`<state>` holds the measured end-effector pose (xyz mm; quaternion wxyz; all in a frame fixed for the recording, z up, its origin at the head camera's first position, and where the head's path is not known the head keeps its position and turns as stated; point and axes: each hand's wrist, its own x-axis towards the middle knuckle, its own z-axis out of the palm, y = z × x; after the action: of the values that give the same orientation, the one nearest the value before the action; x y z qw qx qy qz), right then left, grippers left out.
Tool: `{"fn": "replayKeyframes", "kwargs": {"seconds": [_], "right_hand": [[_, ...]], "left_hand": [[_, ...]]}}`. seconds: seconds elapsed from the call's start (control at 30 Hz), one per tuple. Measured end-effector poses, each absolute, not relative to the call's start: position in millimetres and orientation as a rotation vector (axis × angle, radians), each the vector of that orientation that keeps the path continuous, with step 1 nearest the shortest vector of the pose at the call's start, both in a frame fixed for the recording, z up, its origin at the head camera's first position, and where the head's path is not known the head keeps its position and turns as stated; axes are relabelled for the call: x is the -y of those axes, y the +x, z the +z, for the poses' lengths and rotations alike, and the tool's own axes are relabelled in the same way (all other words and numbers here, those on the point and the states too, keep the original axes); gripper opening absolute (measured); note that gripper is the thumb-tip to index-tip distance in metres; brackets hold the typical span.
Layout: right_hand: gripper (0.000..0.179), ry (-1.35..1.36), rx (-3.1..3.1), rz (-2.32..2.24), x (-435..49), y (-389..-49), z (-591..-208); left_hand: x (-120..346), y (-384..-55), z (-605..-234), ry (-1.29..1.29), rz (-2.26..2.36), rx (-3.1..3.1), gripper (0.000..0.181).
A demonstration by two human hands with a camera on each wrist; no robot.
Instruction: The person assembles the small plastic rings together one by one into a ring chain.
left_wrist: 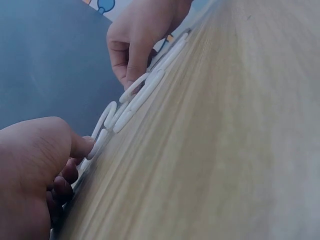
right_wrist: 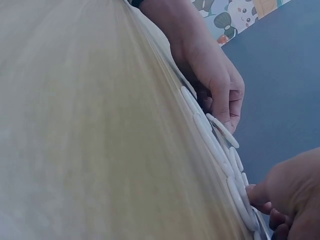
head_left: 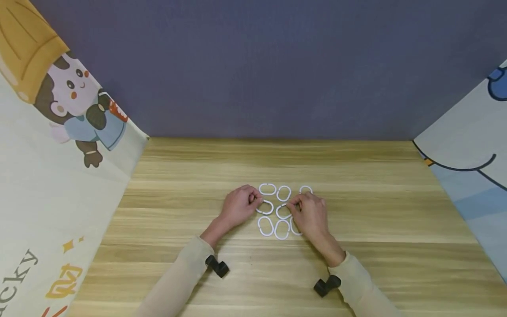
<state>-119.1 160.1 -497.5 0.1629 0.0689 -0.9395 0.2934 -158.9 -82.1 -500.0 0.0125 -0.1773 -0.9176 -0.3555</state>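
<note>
White oval plastic link rings, each with a small gap, lie in rough rows on the wooden table. My left hand [head_left: 240, 204] pinches one ring [head_left: 272, 207] at its left end between thumb and finger; in the left wrist view this ring [left_wrist: 102, 119] is tilted up. At the right side of another ring [head_left: 277, 212], my right hand [head_left: 310, 215] pinches with thumb and fingertips, and that ring [left_wrist: 134, 89] also leans up off the others. Near the right palm, a lower ring [head_left: 292, 227] is partly hidden by the hand.
Above the hands lie an upper left ring [head_left: 267, 184], a middle one [head_left: 278, 193] and a right one [head_left: 305, 186]. Closer to me are two more rings [head_left: 259, 226]. A dark panel [head_left: 277, 75] stands behind the table [head_left: 277, 277], with printed cloth [head_left: 43, 185] at the sides.
</note>
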Motion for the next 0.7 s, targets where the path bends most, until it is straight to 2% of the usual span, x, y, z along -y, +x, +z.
{"fn": "replayKeyframes", "kwargs": {"seconds": [0.7], "right_hand": [[0.014, 0.231, 2.612, 0.947, -160.9, -116.2, -488.5]], "left_hand": [[78.6, -156.3, -494.6, -0.257, -1.778, 2.497, 0.007]]}}
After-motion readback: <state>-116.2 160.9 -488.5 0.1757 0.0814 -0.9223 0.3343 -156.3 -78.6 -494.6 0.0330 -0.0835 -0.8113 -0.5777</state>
